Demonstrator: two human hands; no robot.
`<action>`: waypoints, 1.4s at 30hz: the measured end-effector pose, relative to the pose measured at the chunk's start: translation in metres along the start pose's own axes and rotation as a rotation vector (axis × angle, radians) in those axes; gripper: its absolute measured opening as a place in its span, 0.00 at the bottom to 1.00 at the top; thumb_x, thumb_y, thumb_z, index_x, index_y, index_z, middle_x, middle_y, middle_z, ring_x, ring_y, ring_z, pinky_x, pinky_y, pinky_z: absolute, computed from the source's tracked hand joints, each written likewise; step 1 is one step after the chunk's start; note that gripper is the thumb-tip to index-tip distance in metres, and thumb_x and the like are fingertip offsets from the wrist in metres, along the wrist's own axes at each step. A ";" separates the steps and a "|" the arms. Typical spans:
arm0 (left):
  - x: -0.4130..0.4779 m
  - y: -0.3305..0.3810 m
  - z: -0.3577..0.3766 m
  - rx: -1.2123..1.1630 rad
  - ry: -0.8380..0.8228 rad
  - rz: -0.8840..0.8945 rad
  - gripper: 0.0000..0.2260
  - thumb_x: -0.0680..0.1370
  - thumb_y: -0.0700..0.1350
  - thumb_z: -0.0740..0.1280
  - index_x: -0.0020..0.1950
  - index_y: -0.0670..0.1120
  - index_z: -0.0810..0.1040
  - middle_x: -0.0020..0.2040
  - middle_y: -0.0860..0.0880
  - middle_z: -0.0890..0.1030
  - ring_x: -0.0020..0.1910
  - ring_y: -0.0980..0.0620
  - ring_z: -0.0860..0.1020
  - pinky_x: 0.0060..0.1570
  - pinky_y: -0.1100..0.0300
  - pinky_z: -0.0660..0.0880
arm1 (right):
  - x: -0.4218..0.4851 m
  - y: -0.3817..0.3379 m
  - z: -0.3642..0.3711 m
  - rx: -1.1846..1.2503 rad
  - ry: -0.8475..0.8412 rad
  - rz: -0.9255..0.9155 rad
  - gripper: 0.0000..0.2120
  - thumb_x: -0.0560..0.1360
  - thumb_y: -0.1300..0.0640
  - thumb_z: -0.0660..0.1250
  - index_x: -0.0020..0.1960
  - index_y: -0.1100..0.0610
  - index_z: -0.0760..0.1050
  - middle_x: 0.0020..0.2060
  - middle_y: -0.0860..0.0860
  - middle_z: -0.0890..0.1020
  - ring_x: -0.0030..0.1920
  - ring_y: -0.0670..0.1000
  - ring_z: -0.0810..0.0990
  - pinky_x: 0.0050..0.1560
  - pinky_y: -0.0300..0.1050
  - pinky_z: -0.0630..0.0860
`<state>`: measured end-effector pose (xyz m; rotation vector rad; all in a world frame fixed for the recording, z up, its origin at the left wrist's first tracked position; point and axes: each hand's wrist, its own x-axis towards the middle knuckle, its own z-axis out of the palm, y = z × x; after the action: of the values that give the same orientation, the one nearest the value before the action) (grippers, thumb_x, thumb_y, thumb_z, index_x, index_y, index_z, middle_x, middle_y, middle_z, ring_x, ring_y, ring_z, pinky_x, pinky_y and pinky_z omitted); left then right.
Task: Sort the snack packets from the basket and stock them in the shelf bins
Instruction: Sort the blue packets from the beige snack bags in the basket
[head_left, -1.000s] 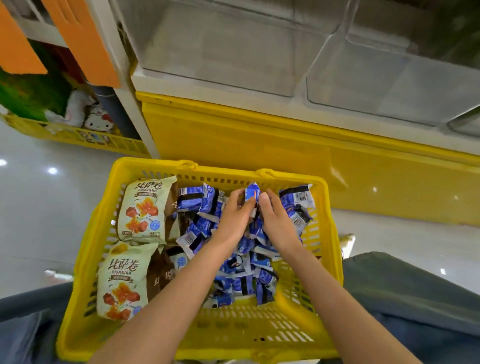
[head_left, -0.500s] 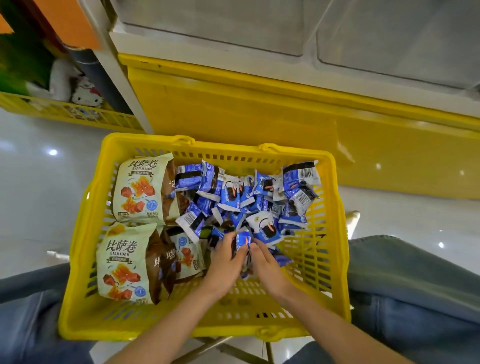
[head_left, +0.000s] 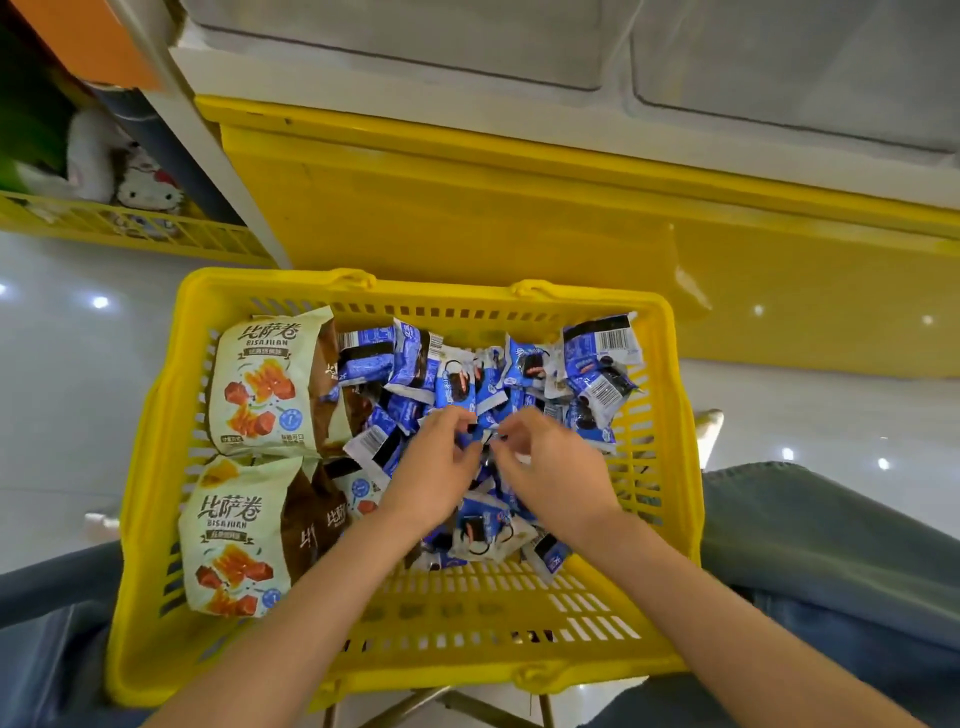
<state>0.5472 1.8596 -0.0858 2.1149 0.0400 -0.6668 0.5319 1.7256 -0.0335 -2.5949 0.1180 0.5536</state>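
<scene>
A person's bare hands work over a heap of small blue-and-white foil snack packets (head_left: 457, 382) that fills the far and right part of a yellow perforated plastic basket (head_left: 150, 519). The basket sits between the person's knees, which are clad in blue denim (head_left: 831, 545). The left hand (head_left: 436, 467) and the right hand (head_left: 550, 467) meet at the middle of the heap, fingertips nearly touching. The fingers of both are curled and pinching at packets on top of the pile, though motion blur hides exactly which ones each has caught. Two large cream-and-brown snack bags printed with red pastry pieces lie flat along the basket's left side, one at the far end (head_left: 260, 384) and one nearer the person (head_left: 234, 535). Their edges touch each other and the blue heap. The near strip of the basket's slotted floor is bare. Beyond the basket rises a glossy yellow shelf base panel (head_left: 467, 208). Above it are clear plastic shelf bins (head_left: 395, 36), set side by side. To the left, a white plush cat toy (head_left: 148, 189) sits in a low yellow rack. A polished pale floor (head_left: 62, 364) reflecting ceiling lights surrounds the scene.
</scene>
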 end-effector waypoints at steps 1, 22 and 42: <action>0.007 0.009 -0.005 -0.059 0.037 0.037 0.13 0.79 0.45 0.62 0.63 0.50 0.69 0.61 0.52 0.72 0.47 0.62 0.74 0.46 0.69 0.70 | 0.006 -0.003 -0.012 0.045 0.166 -0.064 0.10 0.77 0.50 0.62 0.56 0.53 0.73 0.47 0.46 0.79 0.48 0.47 0.77 0.46 0.39 0.75; 0.070 0.085 0.033 -0.497 -0.081 -0.250 0.11 0.80 0.51 0.58 0.55 0.45 0.64 0.49 0.49 0.69 0.44 0.55 0.71 0.48 0.51 0.76 | 0.050 0.050 -0.011 0.838 0.277 0.464 0.29 0.80 0.42 0.51 0.75 0.56 0.55 0.73 0.54 0.64 0.72 0.54 0.62 0.72 0.53 0.60; -0.061 -0.008 0.038 -0.070 -0.360 -0.231 0.21 0.78 0.45 0.63 0.70 0.45 0.61 0.66 0.48 0.70 0.53 0.58 0.70 0.41 0.77 0.68 | -0.049 0.049 0.065 0.329 -0.374 0.360 0.29 0.80 0.45 0.56 0.74 0.60 0.57 0.71 0.55 0.66 0.69 0.55 0.67 0.67 0.46 0.66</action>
<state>0.4757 1.8483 -0.0803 1.9112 0.1078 -1.1591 0.4541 1.7126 -0.0876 -2.1191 0.5111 1.0422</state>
